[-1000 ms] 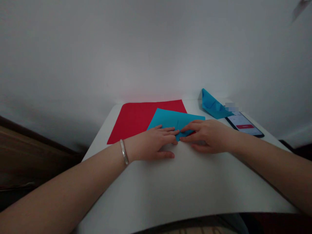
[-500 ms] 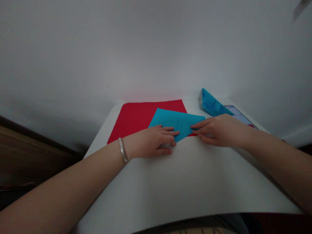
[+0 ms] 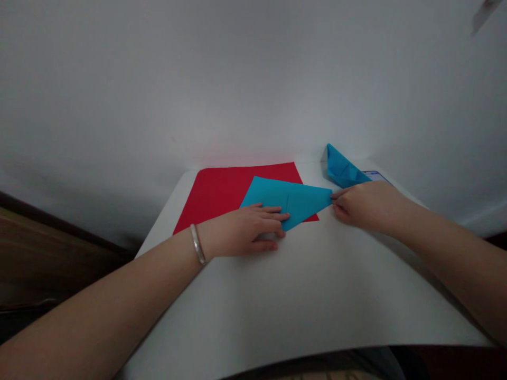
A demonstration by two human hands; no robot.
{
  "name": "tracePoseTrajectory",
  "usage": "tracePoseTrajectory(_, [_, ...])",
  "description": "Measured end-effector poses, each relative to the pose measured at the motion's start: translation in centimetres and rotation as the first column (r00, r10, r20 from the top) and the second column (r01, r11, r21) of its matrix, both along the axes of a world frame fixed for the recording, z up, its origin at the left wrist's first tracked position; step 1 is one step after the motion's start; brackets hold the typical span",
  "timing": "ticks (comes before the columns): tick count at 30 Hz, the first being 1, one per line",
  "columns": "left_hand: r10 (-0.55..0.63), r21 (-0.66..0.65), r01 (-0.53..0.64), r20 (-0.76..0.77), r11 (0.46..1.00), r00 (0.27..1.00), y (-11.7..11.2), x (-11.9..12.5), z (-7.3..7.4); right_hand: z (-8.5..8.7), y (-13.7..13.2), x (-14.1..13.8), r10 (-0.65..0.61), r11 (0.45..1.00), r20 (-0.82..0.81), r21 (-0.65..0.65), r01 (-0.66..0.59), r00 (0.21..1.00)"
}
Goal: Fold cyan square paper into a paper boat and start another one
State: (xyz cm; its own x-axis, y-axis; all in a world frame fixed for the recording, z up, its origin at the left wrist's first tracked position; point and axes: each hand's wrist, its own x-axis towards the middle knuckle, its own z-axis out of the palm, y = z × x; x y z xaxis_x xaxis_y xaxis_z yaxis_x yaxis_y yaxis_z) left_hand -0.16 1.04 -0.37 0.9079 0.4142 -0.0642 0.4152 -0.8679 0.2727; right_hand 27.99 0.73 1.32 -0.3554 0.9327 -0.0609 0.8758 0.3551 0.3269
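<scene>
A blue sheet of paper [image 3: 291,198], folded and with a short crease line, lies partly over a red sheet of paper [image 3: 225,187]. My left hand [image 3: 261,229] rests flat on the near left part of the blue paper, fingers spread, a silver bangle on its wrist. At the paper's pointed right corner, my right hand [image 3: 354,203] has its fingers closed in a pinch on the tip. Just behind that hand stands a folded blue paper boat [image 3: 344,169].
Everything lies on a white table [image 3: 301,301] against a pale wall [image 3: 253,79]. A phone [image 3: 374,175] is partly hidden behind my right hand. Brown wooden furniture [image 3: 51,248] stands to the left.
My right hand has slid rightward along the blue paper to its pointed corner, and its fingers have closed. It now covers more of the phone. My left hand stays in place.
</scene>
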Motion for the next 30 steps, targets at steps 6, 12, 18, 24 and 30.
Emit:
tracePoseTrajectory(6, [-0.003, -0.005, 0.003, -0.020, 1.000, 1.000, 0.0, 0.2, 0.4, 0.1, -1.3, -1.8, 0.144, 0.990, 0.159, -0.012, -0.144, 0.977])
tracePoseTrajectory(12, [-0.019, -0.009, 0.019, 0.012, 1.000, 1.000, 1.3, -0.3, 0.8, -0.5, -1.6, -3.8, 0.382, 0.924, 0.032, 0.004, -0.382, 0.924])
tracePoseTrajectory(18, [0.005, 0.020, -0.006, 0.053, 1.000, 0.999, 1.9, -0.5, 1.3, -1.1, -2.3, -5.4, 0.568, 0.814, -0.320, 0.085, -0.574, 0.758])
tracePoseTrajectory(24, [0.004, 0.035, -0.006, 0.064, 0.999, 0.998, 1.4, -0.3, 1.5, -0.9, -2.0, -5.2, 0.514, 0.845, -0.400, 0.086, -0.527, 0.759])
tracePoseTrajectory(30, [0.010, 0.022, -0.012, 0.061, 1.000, 0.998, 1.4, -0.5, 1.1, -0.5, -1.8, -4.8, 0.362, 0.928, -0.293, 0.021, -0.372, 0.885])
